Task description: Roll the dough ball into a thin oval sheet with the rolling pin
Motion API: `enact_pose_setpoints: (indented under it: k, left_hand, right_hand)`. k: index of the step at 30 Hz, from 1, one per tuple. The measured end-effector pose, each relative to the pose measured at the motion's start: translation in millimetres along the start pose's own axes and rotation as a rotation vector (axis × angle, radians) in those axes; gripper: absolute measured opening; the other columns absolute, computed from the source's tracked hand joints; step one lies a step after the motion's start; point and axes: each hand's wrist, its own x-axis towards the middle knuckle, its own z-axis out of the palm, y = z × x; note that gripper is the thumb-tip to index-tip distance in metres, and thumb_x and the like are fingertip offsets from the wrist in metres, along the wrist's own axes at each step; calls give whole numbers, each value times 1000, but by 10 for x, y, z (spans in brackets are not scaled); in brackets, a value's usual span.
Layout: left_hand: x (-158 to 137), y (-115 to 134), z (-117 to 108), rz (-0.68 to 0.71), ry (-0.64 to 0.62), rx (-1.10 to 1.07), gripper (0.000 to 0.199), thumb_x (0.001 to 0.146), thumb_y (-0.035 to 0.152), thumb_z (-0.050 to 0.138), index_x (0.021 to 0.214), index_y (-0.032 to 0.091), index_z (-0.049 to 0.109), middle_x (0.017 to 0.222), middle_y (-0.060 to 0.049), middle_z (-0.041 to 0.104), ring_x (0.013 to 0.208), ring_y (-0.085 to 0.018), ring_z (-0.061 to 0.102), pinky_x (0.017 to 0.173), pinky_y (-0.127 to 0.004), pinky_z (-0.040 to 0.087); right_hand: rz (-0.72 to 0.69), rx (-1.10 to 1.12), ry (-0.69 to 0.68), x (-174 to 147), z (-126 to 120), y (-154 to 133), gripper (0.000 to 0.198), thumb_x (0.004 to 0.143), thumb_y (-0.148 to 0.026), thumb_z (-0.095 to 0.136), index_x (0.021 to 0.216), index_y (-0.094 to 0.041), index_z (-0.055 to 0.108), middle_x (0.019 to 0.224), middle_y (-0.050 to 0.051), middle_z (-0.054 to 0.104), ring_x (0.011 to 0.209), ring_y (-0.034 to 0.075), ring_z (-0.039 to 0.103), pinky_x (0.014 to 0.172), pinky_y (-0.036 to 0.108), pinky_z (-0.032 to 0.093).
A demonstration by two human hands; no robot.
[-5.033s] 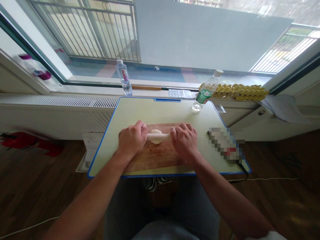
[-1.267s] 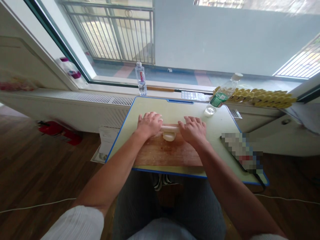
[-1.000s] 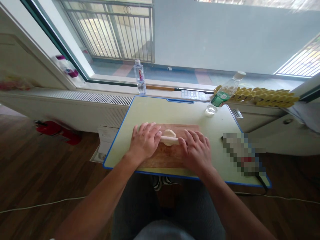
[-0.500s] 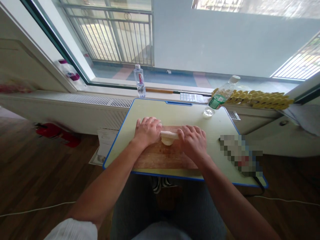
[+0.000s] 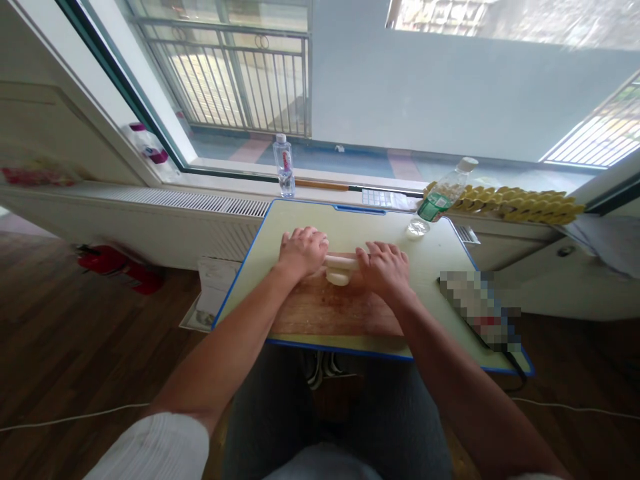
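Note:
A pale rolling pin (image 5: pixel 342 263) lies crosswise over a small round of dough (image 5: pixel 338 277) on a wooden cutting board (image 5: pixel 335 313). My left hand (image 5: pixel 304 250) is closed over the pin's left end, and my right hand (image 5: pixel 384 267) grips its right end. Only the middle of the pin shows between my hands. The near part of the dough sticks out in front of the pin; the pin covers some of it. Under the board is a light folding table (image 5: pixel 430 300) with a blue edge.
At the table's back right stands a green-labelled bottle (image 5: pixel 437 203); another clear bottle (image 5: pixel 284 167) is on the sill. A blurred-out flat object (image 5: pixel 477 310) lies at the right. Yellow items (image 5: pixel 515 202) line the sill. A red fire extinguisher (image 5: pixel 120 267) is on the floor at left.
My hands and the rolling pin have shifted slightly away from me across the dough. The view has moved a little. Both hands keep their hold.

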Motion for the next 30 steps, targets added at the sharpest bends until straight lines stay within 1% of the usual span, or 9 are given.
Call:
enact_pose_setpoints:
  k: [4, 7, 10, 13, 16, 20, 23, 26, 30]
  left_hand:
    - [50, -4, -7, 12, -28, -5, 41, 111, 40, 42, 132, 31, 76, 148, -7, 71, 133, -31, 63, 115, -54, 45]
    - [-276, -9, 1, 52, 26, -11, 42, 112, 40, 40, 131, 29, 76, 147, -7, 72, 133, -30, 64, 116, -51, 44]
    - [-701, -21, 21, 105, 75, -25, 47, 114, 43, 37, 138, 26, 74, 153, -7, 69, 140, -30, 60, 120, -50, 43]
    - [-920, -27, 42, 91, 79, -54, 49, 115, 46, 35, 148, 29, 68, 157, -5, 67, 147, -30, 55, 124, -53, 40]
    - [-766, -15, 45, 51, 74, -36, 49, 115, 45, 35, 146, 29, 70, 158, -6, 66, 148, -31, 54, 124, -56, 39]
    - [-224, 8, 8, 2, 26, 5, 46, 112, 43, 40, 142, 30, 72, 159, -7, 64, 146, -32, 56, 123, -57, 39]
    - [21, 13, -22, -1, -26, 11, 45, 111, 43, 42, 142, 31, 72, 159, -7, 64, 143, -31, 57, 122, -58, 40]
    - [-107, 5, -21, 25, -14, 7, 46, 111, 42, 40, 143, 29, 72, 160, -7, 64, 144, -32, 56, 123, -59, 39]
    - [-621, -17, -2, 76, 37, -23, 51, 114, 45, 35, 145, 28, 71, 160, -7, 64, 149, -32, 53, 124, -55, 39]
  right_hand:
    - [7, -20, -29, 2, -52, -20, 46, 113, -44, 41, 135, -23, 75, 144, 12, 73, 133, 34, 59, 110, 47, 41]
    - [-96, 4, 45, -333, -28, 18, 47, 114, -46, 38, 129, -24, 77, 139, 12, 75, 132, 33, 59, 111, 47, 41]
    - [-154, 56, 137, -729, 39, 79, 57, 114, -52, 38, 148, -16, 67, 148, 15, 70, 140, 34, 54, 117, 48, 38]
    - [-192, 79, 148, -888, 88, 116, 62, 113, -53, 40, 157, -14, 60, 155, 16, 65, 145, 35, 49, 121, 50, 35]
    - [-171, 73, 131, -681, 87, 93, 58, 113, -53, 39, 152, -18, 65, 155, 14, 65, 146, 34, 48, 122, 50, 35]
    - [-62, 20, 24, -157, 22, 9, 56, 114, -51, 36, 147, -20, 69, 153, 12, 68, 142, 33, 52, 118, 48, 37]
    - [-11, -15, -55, 18, -23, -24, 53, 115, -50, 36, 145, -23, 70, 153, 10, 68, 139, 33, 54, 113, 45, 40]
    - [-76, -16, -25, -168, -16, 4, 52, 115, -48, 33, 140, -24, 73, 150, 10, 70, 137, 32, 55, 112, 45, 40]
    - [-168, 57, 109, -675, 64, 88, 61, 114, -54, 34, 152, -17, 64, 154, 15, 66, 145, 35, 49, 119, 49, 37]
